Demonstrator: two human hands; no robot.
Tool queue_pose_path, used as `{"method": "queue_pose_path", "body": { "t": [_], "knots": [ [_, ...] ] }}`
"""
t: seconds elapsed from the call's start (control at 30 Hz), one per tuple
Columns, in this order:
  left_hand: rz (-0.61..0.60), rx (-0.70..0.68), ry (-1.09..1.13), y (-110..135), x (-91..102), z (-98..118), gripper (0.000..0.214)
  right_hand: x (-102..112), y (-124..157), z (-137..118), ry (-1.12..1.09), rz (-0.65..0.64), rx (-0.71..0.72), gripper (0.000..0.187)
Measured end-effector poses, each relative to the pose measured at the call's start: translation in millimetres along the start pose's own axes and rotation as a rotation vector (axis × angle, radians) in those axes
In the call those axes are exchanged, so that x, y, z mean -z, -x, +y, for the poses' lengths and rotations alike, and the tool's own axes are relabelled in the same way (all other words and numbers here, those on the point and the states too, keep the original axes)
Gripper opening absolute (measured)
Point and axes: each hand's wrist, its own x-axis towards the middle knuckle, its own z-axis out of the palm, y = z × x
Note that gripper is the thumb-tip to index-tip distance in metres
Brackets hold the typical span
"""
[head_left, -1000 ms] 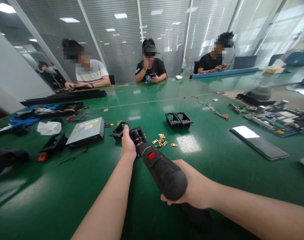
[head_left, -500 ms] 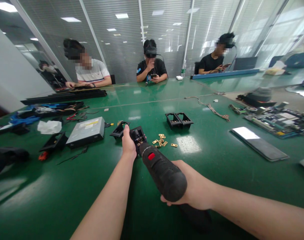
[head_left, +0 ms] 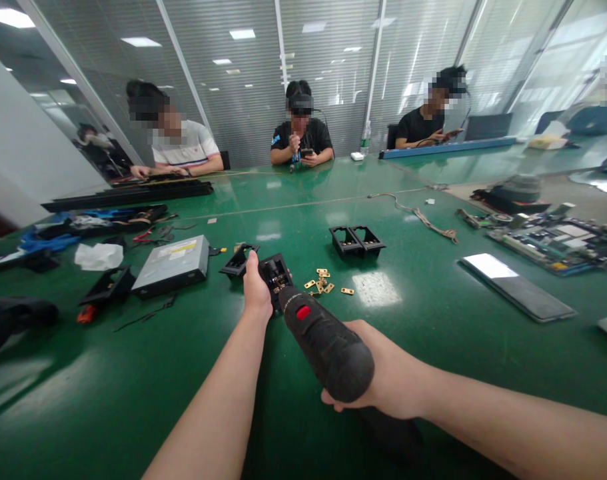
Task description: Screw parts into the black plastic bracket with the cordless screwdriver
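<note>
My left hand (head_left: 257, 288) is closed round the side of a black plastic frame (head_left: 275, 270), thumb along its edge, with brass-coloured parts inside it. In my right hand (head_left: 378, 363) is a black cordless drill (head_left: 328, 343) with a red switch on top. Its nose points into the frame; the drill body hides the tip, so contact cannot be told. Several small brass plates (head_left: 323, 283) lie loose just right of the frame. Another black frame (head_left: 238, 261) sits behind my left hand, and a joined pair of black frames (head_left: 357, 240) stands further back to the right.
To the left are a silver disc drive (head_left: 174, 263), a black frame (head_left: 106, 285) and crumpled tissue (head_left: 99, 255). A phone (head_left: 518, 287) and circuit boards (head_left: 563, 233) lie on the right of the green table (head_left: 458, 413). Three people sit across it, black bars (head_left: 128, 191) before the left one.
My hands, the frame and the drill stay nearly in place. Across the table, the middle person's raised hand has lowered from the face.
</note>
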Motion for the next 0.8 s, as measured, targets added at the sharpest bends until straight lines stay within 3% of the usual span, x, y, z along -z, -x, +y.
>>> {"method": "queue_pose_path", "body": {
  "t": [0.8],
  "knots": [
    [0.007,0.018,-0.005,1.7,-2.8,3.3,0.055,-1.0,0.4,1.4,0.077,0.038,0.065,0.031]
  ]
}}
